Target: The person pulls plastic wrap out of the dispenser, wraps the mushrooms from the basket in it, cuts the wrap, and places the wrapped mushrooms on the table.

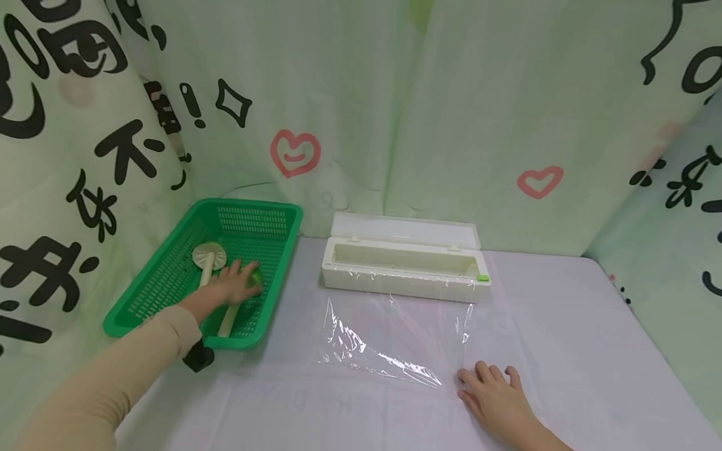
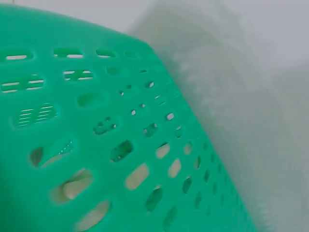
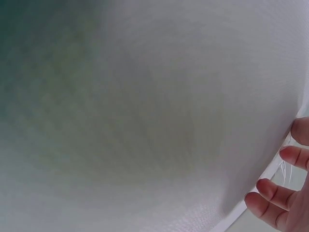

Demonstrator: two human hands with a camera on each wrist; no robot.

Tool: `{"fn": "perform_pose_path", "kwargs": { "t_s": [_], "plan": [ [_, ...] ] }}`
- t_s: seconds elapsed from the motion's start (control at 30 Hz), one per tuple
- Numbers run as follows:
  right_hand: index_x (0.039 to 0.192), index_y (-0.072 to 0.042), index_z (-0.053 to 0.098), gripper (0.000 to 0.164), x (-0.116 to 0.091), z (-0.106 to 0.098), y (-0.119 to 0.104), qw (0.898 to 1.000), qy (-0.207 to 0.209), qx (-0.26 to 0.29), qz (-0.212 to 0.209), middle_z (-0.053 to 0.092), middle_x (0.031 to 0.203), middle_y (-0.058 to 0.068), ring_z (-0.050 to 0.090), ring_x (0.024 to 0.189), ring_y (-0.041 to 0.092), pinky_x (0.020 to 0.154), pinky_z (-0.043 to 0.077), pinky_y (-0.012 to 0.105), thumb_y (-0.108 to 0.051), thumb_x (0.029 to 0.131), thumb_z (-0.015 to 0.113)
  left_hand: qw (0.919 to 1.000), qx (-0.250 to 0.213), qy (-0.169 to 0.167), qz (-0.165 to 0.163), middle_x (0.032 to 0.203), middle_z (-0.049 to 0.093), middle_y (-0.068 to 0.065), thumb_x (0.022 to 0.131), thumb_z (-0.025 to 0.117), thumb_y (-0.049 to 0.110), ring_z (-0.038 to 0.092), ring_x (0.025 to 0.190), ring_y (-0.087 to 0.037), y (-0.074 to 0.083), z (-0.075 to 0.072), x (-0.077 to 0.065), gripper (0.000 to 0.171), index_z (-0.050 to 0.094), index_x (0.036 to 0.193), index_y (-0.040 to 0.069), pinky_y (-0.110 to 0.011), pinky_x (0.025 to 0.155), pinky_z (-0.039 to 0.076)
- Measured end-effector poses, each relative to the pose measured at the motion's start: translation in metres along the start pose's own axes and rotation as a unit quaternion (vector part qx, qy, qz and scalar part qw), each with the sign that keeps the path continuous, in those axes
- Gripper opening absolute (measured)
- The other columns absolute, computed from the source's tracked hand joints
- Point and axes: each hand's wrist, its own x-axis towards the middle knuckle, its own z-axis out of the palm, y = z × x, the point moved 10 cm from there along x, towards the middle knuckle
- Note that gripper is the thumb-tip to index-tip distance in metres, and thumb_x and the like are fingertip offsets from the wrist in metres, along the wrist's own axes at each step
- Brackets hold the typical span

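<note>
From my head view, my left hand (image 1: pixel 230 287) covers part of a rounded green object (image 1: pixel 256 277) inside the green perforated plastic basket (image 1: pixel 245 219); whether it grips, I cannot tell; the object looks light and firm, best held round its sides; my right hand (image 1: pixel 496 398) lies loosely curved, seemingly holding nothing, beside thin clear plastic film (image 1: pixel 389 335), likely slippery; beneath is the pale-clothed bench (image 1: pixel 564 344), ahead a green-white printed curtain (image 1: pixel 479 125); left wrist: basket wall, no hand; right wrist: slightly bent fingers (image 3: pixel 276 193).
</note>
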Motion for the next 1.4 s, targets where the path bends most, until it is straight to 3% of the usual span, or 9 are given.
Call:
{"fn": "perform_pose_path", "kwargs": {
  "t_s": [0.27,0.4,0.6,0.73,1.0,1.13,1.4],
  "plan": [
    [0.101,-0.022,0.056,0.026,-0.003,0.006,-0.002,1.000,-0.012,0.010,0.007,0.041,0.087,-0.005,0.046,0.084,0.017,0.082,0.031,0.051,-0.032,0.080,0.067,0.9986,0.018,0.049,0.005,0.136,0.015,-0.033,0.095,0.046,0.033,0.026,0.116,-0.055,-0.006,0.015,0.005,0.059,0.022,0.141,0.006,-0.059,0.086,0.034],
    [0.100,-0.022,0.056,0.026,-0.005,0.003,-0.005,1.000,0.001,0.010,0.002,0.041,0.086,-0.005,0.045,0.082,0.016,0.081,0.030,0.050,-0.032,0.079,0.068,0.9964,0.053,0.066,0.007,0.129,0.020,-0.029,0.096,0.045,0.032,0.030,0.112,-0.051,-0.004,0.017,0.012,0.051,0.026,0.138,0.009,-0.056,0.080,0.038],
    [0.100,-0.022,0.055,0.027,-0.004,-0.001,-0.005,1.000,0.022,0.003,-0.008,0.040,0.085,-0.005,0.044,0.081,0.016,0.080,0.030,0.048,-0.030,0.077,0.069,0.9917,0.080,0.099,0.017,0.122,0.025,-0.026,0.096,0.046,0.028,0.034,0.105,-0.046,0.004,0.013,0.012,0.045,0.031,0.134,0.010,-0.053,0.074,0.041],
    [0.101,-0.022,0.055,0.028,-0.003,0.001,-0.004,1.000,0.006,-0.001,-0.003,0.040,0.086,-0.005,0.045,0.082,0.016,0.081,0.030,0.048,-0.031,0.078,0.068,0.9876,0.093,0.121,0.034,0.120,0.027,-0.026,0.095,0.047,0.027,0.035,0.100,-0.043,0.010,0.009,0.007,0.044,0.032,0.132,0.010,-0.052,0.074,0.040],
    [0.101,-0.022,0.055,0.027,-0.001,0.002,-0.003,1.000,-0.003,-0.007,0.000,0.041,0.086,-0.005,0.045,0.084,0.017,0.081,0.030,0.048,-0.032,0.080,0.067,0.9715,0.078,0.209,0.080,0.116,0.029,-0.026,0.092,0.054,0.025,0.033,0.093,-0.040,0.021,-0.016,-0.010,0.042,0.037,0.126,0.009,-0.053,0.078,0.034],
    [0.101,-0.022,0.055,0.026,-0.001,0.002,-0.001,1.000,-0.006,-0.006,0.003,0.041,0.087,-0.005,0.045,0.085,0.017,0.082,0.030,0.049,-0.032,0.080,0.067,0.9522,0.109,0.260,0.117,0.118,0.029,-0.025,0.090,0.056,0.026,0.032,0.091,-0.040,0.035,-0.034,-0.025,0.041,0.039,0.124,0.010,-0.054,0.079,0.033],
    [0.102,-0.022,0.055,0.026,-0.001,0.002,0.000,1.000,-0.009,-0.007,0.006,0.041,0.087,-0.004,0.046,0.085,0.018,0.082,0.030,0.050,-0.032,0.080,0.066,0.8811,0.236,0.359,0.196,0.126,0.033,-0.027,0.083,0.064,0.028,0.039,0.103,-0.047,0.102,-0.066,-0.069,0.044,0.051,0.121,0.010,-0.054,0.087,0.037]
  ]
}}
